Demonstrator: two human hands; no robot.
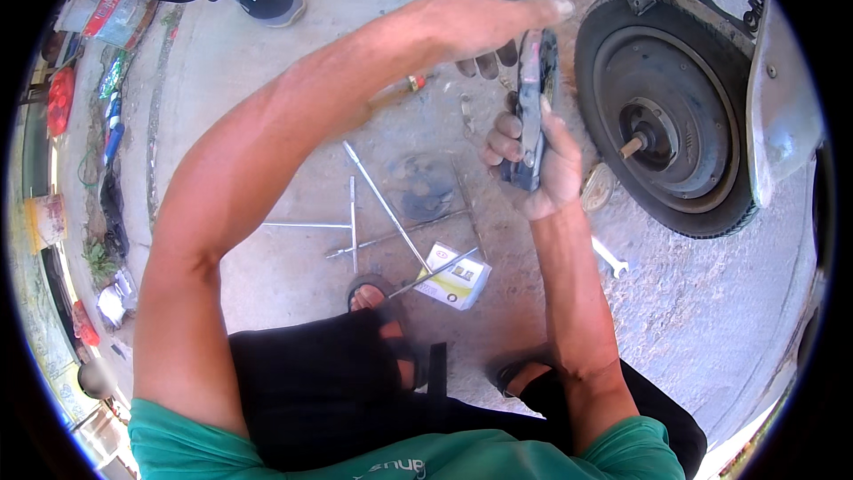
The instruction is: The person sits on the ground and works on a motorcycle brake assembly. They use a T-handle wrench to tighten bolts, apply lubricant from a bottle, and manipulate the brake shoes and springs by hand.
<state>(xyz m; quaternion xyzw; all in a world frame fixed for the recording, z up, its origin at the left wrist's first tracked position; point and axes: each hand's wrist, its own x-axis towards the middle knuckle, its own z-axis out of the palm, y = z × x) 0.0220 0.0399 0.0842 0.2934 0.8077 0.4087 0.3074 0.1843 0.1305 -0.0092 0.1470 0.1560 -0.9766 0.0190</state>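
In my right hand [555, 160] I grip a dark, long metal part [533, 111] with a silver strip along its side; it stands roughly upright, and its exact kind is unclear. My fingers and thumb wrap round its lower end. My left hand [484, 22] is just above and left of the part's top, slightly blurred. Its thumb stretches out to the right and its other fingers hang apart, with nothing seen in them. Right of both hands is a wheel [680, 111] with a black tyre, a dark round hub and a copper-coloured axle end.
Below my hands, T-handle wrenches [386, 204] lie on the concrete beside a white and yellow package [453, 277]. An open-ended wrench [611, 258] is by my right forearm. A screwdriver-like tool [410, 85] lies beyond my left forearm. Another person's shoe [268, 0] stands far left.
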